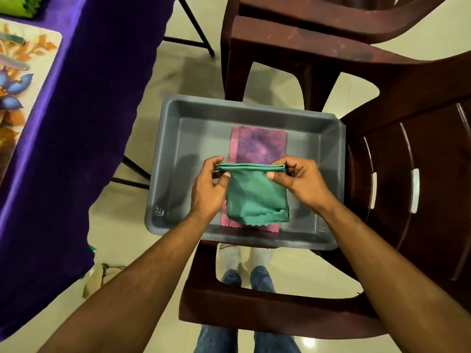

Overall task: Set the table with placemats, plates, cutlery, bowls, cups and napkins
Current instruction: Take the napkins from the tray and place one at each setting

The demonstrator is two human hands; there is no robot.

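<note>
A brown chair [397, 159] carries a grey tub [178, 138] beside the purple-draped table [84, 103]. In the tub lies a pink cloth [260, 143]; over it my left hand [207, 186] and right hand [300, 180] pinch a folded green napkin [256, 197].

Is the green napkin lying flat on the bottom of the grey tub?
No, the left hand and the right hand hold the green napkin by its top edge, above the pink napkin in the grey tub.

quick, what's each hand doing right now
Left hand: closed, pinching the top left corner of the green napkin.
Right hand: closed, pinching its top right corner.
</note>
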